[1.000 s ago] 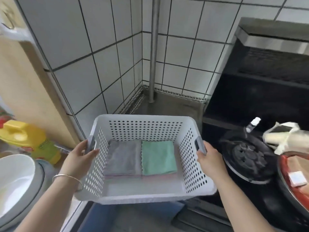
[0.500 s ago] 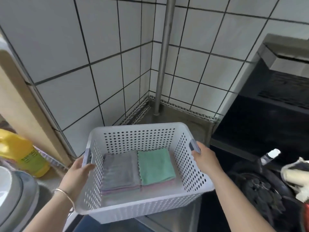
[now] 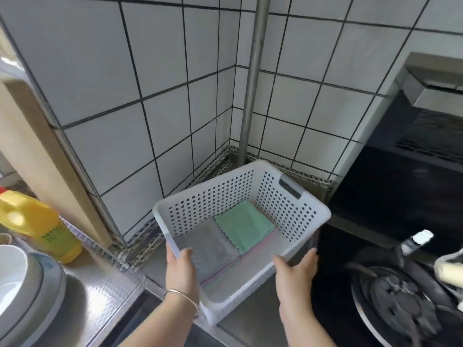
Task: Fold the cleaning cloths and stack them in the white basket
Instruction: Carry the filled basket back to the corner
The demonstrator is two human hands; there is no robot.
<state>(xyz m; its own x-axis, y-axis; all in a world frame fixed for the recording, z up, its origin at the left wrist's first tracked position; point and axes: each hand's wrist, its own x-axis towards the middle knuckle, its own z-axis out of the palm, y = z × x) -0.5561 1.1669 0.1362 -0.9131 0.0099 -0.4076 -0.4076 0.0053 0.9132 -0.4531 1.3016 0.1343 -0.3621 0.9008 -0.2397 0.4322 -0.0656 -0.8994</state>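
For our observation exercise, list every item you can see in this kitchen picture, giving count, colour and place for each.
basket: one, white, on the counter in the tiled corner
cloths: several, green and grey on top, folded in the basket
bottle: one, yellow, left counter
bowl: one, white, far left
pipe: one, grey, upright in the corner
burner: one, black, right
left hand: on the basket's near rim
right hand: on the basket's near side

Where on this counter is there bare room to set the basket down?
Bare steel lies in the corner between the tiled wall, the pipe and the stove, under the white basket. Crowded: the left by the yellow bottle and bowls; the right by the burner.
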